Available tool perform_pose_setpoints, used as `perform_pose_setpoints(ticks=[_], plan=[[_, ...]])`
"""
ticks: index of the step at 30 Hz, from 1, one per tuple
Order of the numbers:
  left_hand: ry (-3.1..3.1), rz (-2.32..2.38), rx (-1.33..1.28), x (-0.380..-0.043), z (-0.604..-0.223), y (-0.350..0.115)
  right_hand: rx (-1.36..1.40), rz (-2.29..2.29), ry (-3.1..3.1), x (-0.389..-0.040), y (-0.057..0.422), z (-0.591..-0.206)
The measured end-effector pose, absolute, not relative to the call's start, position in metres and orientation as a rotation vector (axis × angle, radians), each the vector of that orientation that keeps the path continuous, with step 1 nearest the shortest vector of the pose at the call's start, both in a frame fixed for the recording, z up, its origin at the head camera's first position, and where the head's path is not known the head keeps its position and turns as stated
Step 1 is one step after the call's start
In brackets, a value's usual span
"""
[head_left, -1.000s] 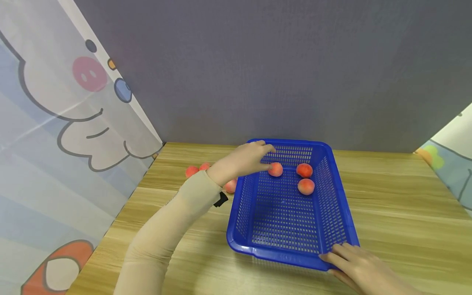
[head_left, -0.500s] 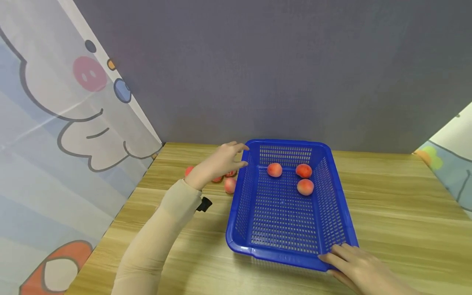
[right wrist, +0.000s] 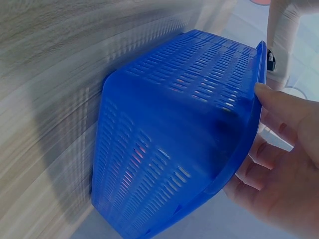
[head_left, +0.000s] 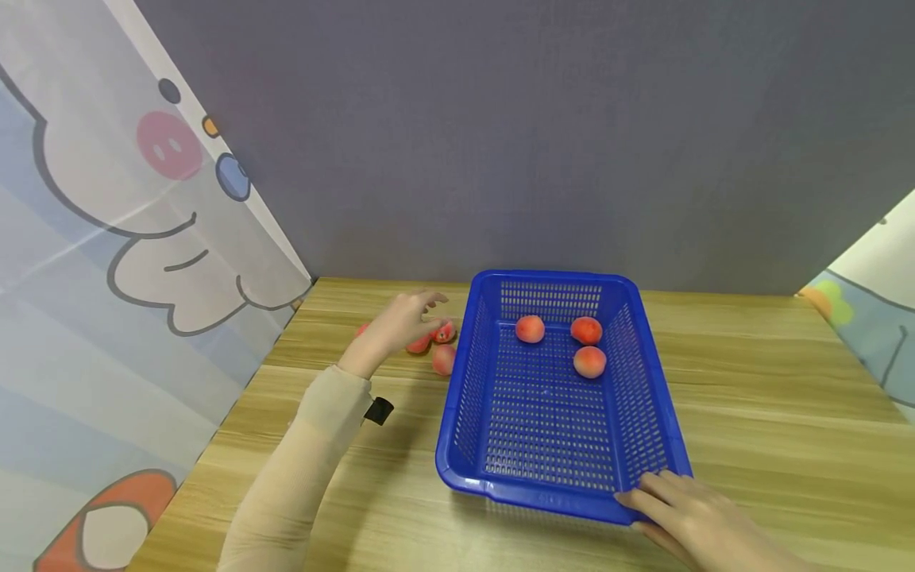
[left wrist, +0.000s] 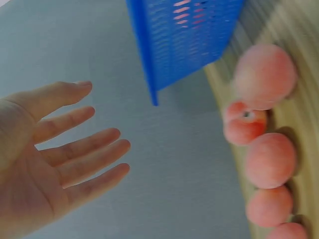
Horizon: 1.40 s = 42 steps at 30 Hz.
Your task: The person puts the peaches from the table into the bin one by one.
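Observation:
My left hand hovers over a row of several peaches on the table, left of the blue plastic basket. Its fingers are spread and hold nothing, as the left wrist view of the hand also shows. One peach lies close to the basket's left side; another peach sits mid-row. Inside the basket, at the far end, are three peaches, one of them a pinkish peach. At the near right corner my right hand grips the basket's rim, thumb outside and fingers over it.
The wood-grain table extends on both sides of the basket. A grey panel stands along its back edge. Cartoon-printed cloth hangs at the left, and more shows at the far right. A black object is at my left wrist.
My left hand has moved left, from above a peach in the basket, out past the rim to over the peaches on the table. The right hand stays on the rim.

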<state>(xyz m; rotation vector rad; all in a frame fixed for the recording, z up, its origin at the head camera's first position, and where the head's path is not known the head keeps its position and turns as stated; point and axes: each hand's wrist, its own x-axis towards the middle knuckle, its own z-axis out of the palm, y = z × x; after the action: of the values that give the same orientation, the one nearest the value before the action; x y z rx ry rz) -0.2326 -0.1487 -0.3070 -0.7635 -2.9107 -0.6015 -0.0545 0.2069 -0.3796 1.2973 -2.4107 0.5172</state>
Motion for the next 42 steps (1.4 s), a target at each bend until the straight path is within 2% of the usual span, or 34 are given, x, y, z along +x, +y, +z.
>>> perform_pose_setpoints(ticks=[9,24,42], plan=[[-2.939,-0.651,-0.765,-0.235,-0.336,-0.159,1.304,0.513,-2.404,-0.056,0.207,-0.379],[-2.824,-0.624,-0.970,-0.230,-0.383,-0.157,1.315,0.525,-2.338,-0.057,0.206,-0.383],[-2.708,-0.481,-0.976,-0.232,-0.410,-0.149,1.296,0.505,-2.375,-0.054,0.207,-0.381]])
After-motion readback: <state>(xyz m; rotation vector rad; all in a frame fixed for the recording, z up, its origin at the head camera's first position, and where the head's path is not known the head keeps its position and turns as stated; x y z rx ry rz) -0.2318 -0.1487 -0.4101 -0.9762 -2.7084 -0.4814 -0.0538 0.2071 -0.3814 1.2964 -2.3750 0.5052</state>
